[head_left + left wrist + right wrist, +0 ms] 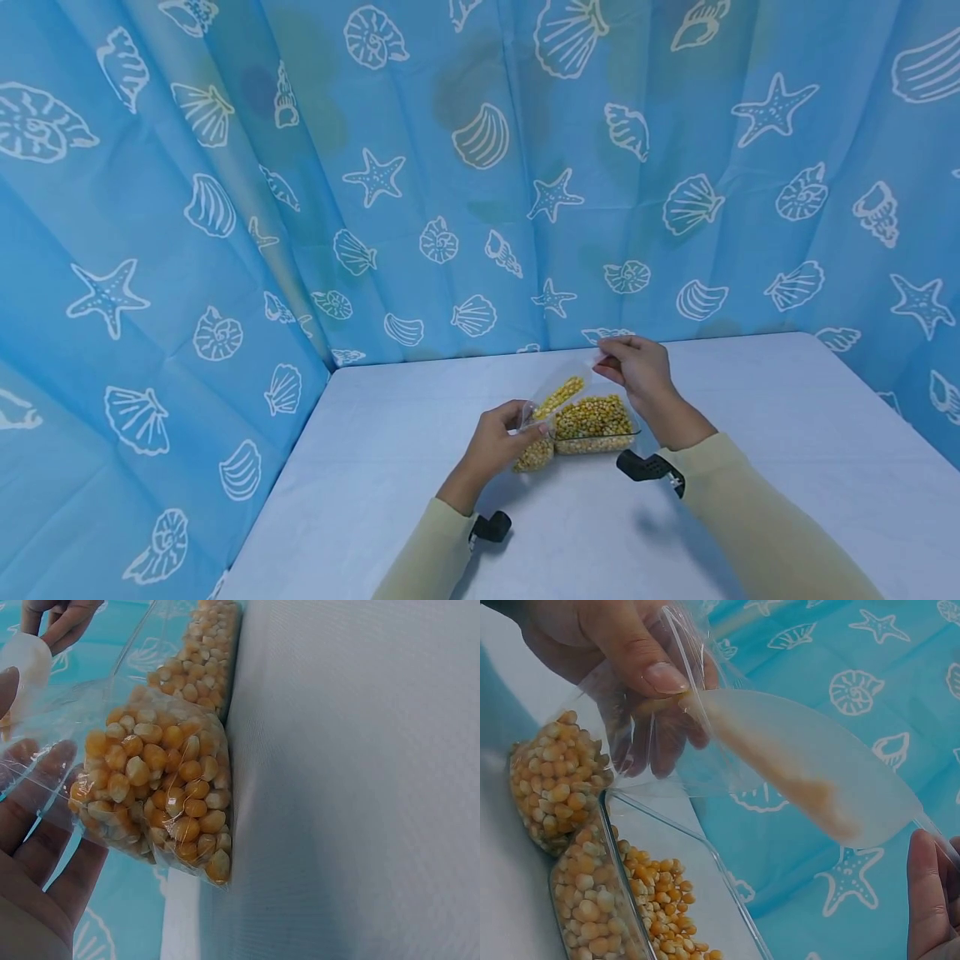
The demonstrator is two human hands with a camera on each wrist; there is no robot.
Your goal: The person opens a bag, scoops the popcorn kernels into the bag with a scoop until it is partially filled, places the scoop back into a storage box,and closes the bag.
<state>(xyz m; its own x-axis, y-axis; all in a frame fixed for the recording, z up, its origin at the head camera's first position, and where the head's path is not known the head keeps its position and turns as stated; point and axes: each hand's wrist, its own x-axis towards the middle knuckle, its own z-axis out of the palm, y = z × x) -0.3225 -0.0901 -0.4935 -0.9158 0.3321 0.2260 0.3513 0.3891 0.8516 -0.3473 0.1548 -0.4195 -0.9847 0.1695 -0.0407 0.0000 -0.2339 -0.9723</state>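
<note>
Translucent scoop [832,757] met plastic bag [86,709]

The right hand [639,368] pinched the scoop's handle; the left hand [489,443] pinched the bag near the scoop's tip. Corn kernels [562,396] lay in both, the bag just beside a glass dish [615,847] of more. Clean pouring seemed to need the bag's mouth held wide and a gradual tilt.

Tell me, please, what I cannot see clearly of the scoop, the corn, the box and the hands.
Corn in the scoop: right wrist view, blurred by its cloudy wall.
Handle and right hand: right wrist view, cut off by right edge.
Box: right wrist view, partly cut off by bottom edge.
Left hand: left wrist view, partly cut off by left edge.
</note>
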